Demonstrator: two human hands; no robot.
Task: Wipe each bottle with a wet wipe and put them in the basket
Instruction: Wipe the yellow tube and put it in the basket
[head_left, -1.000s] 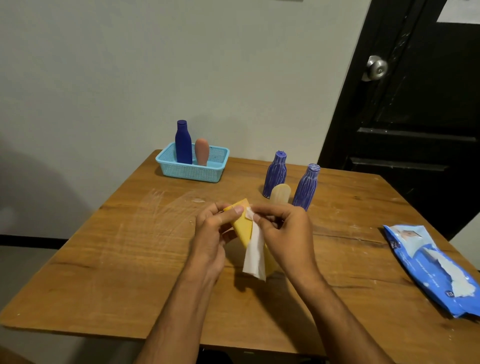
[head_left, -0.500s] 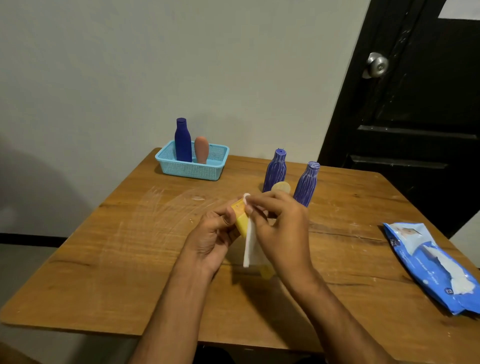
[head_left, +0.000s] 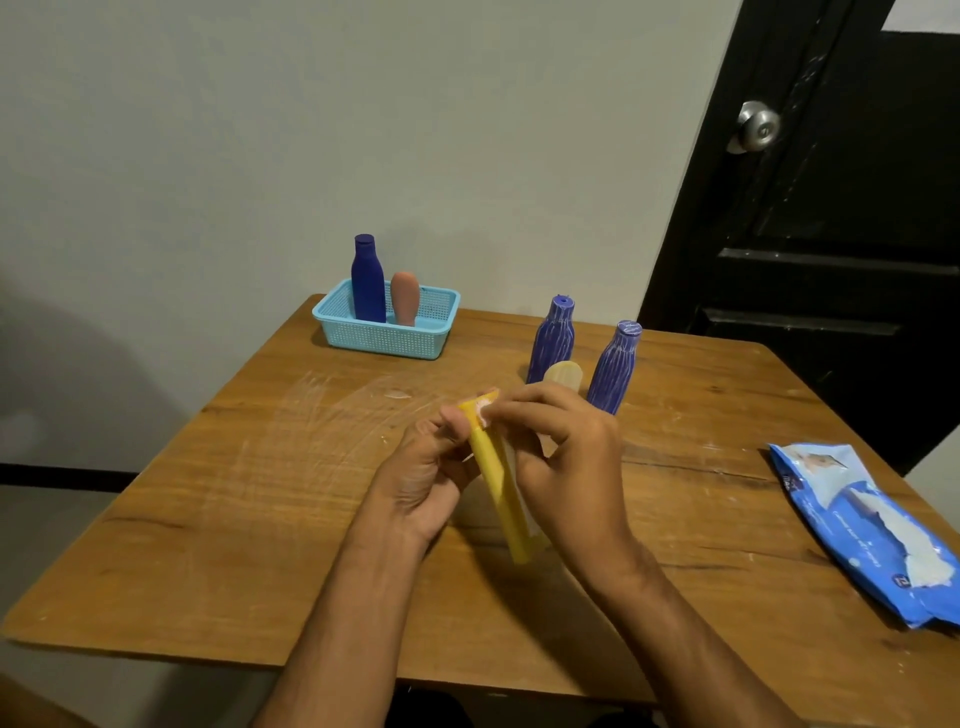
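Note:
A flat yellow bottle (head_left: 500, 488) is held tilted above the table's middle. My left hand (head_left: 426, 470) grips its upper end with thumb and fingers. My right hand (head_left: 563, 467) pinches a white wet wipe (head_left: 485, 414) against the bottle's top, and the wipe runs down its right side, mostly hidden. Behind my hands stand two ribbed purple bottles (head_left: 551, 340) (head_left: 615, 366) and a small beige bottle (head_left: 563, 375). The light blue basket (head_left: 387, 340) at the back holds a dark blue bottle (head_left: 368, 280) and a salmon-pink bottle (head_left: 405, 299), both upright.
A blue pack of wet wipes (head_left: 862, 530) lies near the wooden table's (head_left: 208, 519) right edge. A grey wall stands behind the table. A black door with a metal knob (head_left: 758, 127) is at the right rear.
The yellow bottle has turned edge-on in my hands. My right hand has slid the wipe up to the bottle's top, so less of the wipe hangs in view.

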